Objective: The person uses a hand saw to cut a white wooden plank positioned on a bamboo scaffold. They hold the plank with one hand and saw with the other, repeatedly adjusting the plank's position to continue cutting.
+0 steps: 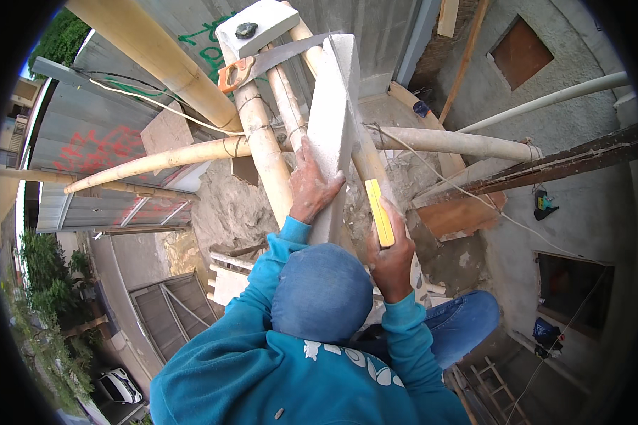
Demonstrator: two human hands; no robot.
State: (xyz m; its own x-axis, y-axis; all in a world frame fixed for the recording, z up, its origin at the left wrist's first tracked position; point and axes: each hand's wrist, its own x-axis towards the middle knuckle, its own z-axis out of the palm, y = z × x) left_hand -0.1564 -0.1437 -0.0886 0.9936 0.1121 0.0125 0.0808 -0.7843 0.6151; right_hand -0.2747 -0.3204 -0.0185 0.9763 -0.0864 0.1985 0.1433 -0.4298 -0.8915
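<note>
A long white lightweight block [333, 113] leans lengthwise over the bamboo poles in front of me. My left hand [312, 185] grips its near part, the thumb on the right side and the fingers on the left. In my right hand [392, 255] is a narrow, flat yellow bar-shaped tool [379, 212], pointing away beside the block; its exact kind does not show. A handsaw [283, 55] with an orange-brown handle lies across the poles, its blade tip by the block's far end. Beyond it sits a second white block [259, 27], with a small dark lump [246, 30] on top.
Bamboo poles [266, 145] form the scaffold, crossed by a horizontal pole [170, 157]; a thick pole [156, 60] rises at left. Far below lies rough ground [230, 205]. A thin cord [468, 191] hangs at right before the grey wall [574, 78]. Corrugated sheets [96, 134] stand at left.
</note>
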